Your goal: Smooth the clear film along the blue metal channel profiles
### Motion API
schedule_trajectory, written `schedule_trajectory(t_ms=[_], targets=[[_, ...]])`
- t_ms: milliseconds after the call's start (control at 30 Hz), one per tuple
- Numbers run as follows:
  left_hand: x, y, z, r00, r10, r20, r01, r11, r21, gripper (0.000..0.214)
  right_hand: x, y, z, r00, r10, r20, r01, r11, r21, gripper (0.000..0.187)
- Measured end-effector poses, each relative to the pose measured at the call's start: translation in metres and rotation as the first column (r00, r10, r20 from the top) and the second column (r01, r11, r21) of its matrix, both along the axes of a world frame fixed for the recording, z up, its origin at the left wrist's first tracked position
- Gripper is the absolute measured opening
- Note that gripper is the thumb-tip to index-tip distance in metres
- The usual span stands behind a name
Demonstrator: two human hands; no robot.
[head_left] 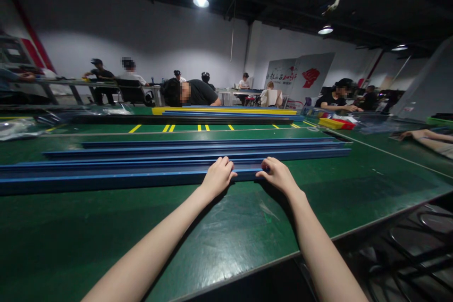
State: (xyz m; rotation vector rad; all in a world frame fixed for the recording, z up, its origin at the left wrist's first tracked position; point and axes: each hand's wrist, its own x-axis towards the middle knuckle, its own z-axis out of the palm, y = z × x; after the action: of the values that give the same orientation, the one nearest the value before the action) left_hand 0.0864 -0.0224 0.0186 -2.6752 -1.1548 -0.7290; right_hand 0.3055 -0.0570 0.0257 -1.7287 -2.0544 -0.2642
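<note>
A long blue channel-shaped rail (123, 179) lies lengthwise across the green table, running out of view on the left. My left hand (218, 177) grips it a little short of its right end, with the fingers over the far side and the thumb on the near side. At the right end, my right hand (278, 175) is closed around the rail in a similar hold. Just beyond lie more blue rails (300, 153), roughly parallel and close together. Parts of the held rail are hidden behind my fingers.
The green table (226, 240) carries yellow rails (226, 111) and a black rail (141, 120) farther back. Yellow and red bins (336, 123) stand at the right. Another person's hand (417, 135) rests at the right edge. A person (201, 92) leans over the far side.
</note>
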Motion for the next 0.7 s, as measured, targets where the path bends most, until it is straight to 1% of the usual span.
schedule_trajectory(t_ms=[167,367,533,700], targets=[[0.0007,-0.0004,-0.0004,1.000,0.002,-0.004,-0.003,1.000,-0.020,0.011,0.0002,0.0001,0.0013,0.999,-0.021,0.048,0.022,1.000,-0.009,0.024],[0.0015,-0.0003,-0.0011,1.000,0.006,-0.022,-0.006,1.000,0.009,0.013,0.0001,-0.0030,-0.0009,1.000,-0.013,0.007,0.013,1.000,0.028,0.024],[0.0006,0.0001,-0.0022,1.000,0.003,-0.018,-0.002,1.000,0.018,0.013,0.0035,-0.0028,-0.0016,0.999,-0.040,0.026,0.037,0.997,0.074,0.032],[0.0005,0.0007,-0.0030,1.000,-0.001,-0.015,0.002,1.000,0.026,0.014,0.0062,-0.0005,-0.0028,0.997,-0.035,0.073,0.029,0.996,0.088,0.036]])
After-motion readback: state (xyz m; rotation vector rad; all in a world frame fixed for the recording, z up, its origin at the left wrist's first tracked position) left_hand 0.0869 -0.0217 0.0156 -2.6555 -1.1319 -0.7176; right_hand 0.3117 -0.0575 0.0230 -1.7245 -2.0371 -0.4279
